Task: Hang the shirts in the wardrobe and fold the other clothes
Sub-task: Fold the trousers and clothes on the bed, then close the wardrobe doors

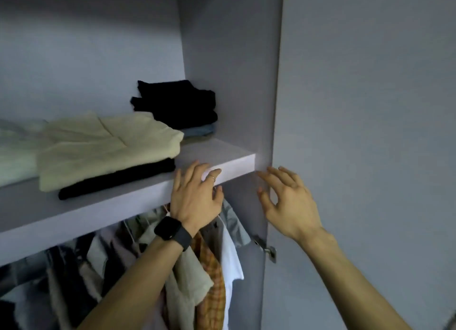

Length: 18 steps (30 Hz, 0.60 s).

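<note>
Here, the left hand (pixel 197 196), at frame centre, lies with fingers extended across the front edge of the shelf (pixel 111 211) and grips nothing visible. A dark watch (pixel 172 233) bands its wrist. The right hand (pixel 288 201), just right of centre, is likewise empty, with fingers spread and loosely bent close to the side panel (pixel 237 82) of the wardrobe. Both forearms rise from the lower edge of the frame, wrists nearly straight. The raised, unloaded pose probably belongs to tending a hanger. The rail itself is hidden behind the shelf.

Directly below the left hand hang the shirts: a grey shirt (pixel 232 218), a white shirt (pixel 232 255) and an orange checked shirt (pixel 212 268). Darker garments crowd toward the lower left. They are hung under the shelf, presumably so they fall full length.

On the shelf the folded clothes lie flat in stacks. A cream garment (pixel 106 142) rests on a black garment (pixel 118 179) at centre left. A black stack (pixel 177 102) sits on a blue-grey piece (pixel 199 129) in the rear corner, against the side panel. The open door (pixel 370 132) fills the right of the frame, its hinge (pixel 265 248) lower centre.
</note>
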{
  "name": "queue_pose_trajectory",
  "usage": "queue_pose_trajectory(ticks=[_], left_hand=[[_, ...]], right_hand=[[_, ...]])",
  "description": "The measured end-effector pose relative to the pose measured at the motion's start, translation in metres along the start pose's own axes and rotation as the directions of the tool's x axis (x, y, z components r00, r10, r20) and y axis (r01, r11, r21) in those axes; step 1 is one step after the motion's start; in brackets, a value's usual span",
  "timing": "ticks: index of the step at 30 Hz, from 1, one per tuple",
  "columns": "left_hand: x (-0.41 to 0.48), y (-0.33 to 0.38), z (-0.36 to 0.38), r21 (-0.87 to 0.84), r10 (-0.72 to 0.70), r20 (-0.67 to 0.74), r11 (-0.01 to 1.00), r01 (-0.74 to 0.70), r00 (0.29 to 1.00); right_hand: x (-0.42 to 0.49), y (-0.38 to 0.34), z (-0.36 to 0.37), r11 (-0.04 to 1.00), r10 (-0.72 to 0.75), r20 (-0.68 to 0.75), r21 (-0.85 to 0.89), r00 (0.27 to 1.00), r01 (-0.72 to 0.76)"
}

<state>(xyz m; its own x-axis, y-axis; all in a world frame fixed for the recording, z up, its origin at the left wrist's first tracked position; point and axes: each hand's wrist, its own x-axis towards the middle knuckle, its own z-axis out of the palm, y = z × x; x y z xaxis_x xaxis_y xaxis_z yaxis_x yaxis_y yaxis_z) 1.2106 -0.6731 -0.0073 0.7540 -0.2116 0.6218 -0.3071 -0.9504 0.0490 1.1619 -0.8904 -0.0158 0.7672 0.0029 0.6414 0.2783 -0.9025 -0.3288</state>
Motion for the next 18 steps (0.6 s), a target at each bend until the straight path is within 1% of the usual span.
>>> queue_pose_trajectory(ticks=[4,7,9,11,14,15,18], left_hand=[[-0.081,0.071,0.024,-0.145,-0.023,0.065,0.989,0.033,0.998],[-0.131,0.123,0.037,-0.261,-0.01,0.144,0.964,0.047,0.989],[-0.156,0.162,0.043,-0.341,0.01,0.162,0.939,0.047,0.987],[-0.172,0.194,0.046,-0.423,0.025,0.186,0.905,0.057,0.982],[-0.187,0.235,0.045,-0.559,0.012,0.221,0.821,0.117,0.975],[-0.198,0.268,0.038,-0.59,0.027,0.212,0.801,0.106,0.977],[-0.197,0.287,0.031,-0.665,0.02,0.259,0.729,0.163,0.966]], right_hand=[[-0.108,0.045,-0.034,0.993,0.109,0.034,0.046,0.993,-0.111],[-0.173,0.071,-0.06,0.983,0.154,0.043,0.097,0.987,-0.158],[-0.207,0.092,-0.082,0.975,0.18,0.068,0.117,0.981,-0.187],[-0.229,0.109,-0.102,0.971,0.196,0.073,0.123,0.978,-0.204],[-0.246,0.129,-0.13,0.968,0.212,0.057,0.124,0.976,-0.218],[-0.266,0.145,-0.156,0.963,0.233,0.062,0.122,0.97,-0.239],[-0.26,0.153,-0.172,0.96,0.236,0.031,0.145,0.971,-0.238]])
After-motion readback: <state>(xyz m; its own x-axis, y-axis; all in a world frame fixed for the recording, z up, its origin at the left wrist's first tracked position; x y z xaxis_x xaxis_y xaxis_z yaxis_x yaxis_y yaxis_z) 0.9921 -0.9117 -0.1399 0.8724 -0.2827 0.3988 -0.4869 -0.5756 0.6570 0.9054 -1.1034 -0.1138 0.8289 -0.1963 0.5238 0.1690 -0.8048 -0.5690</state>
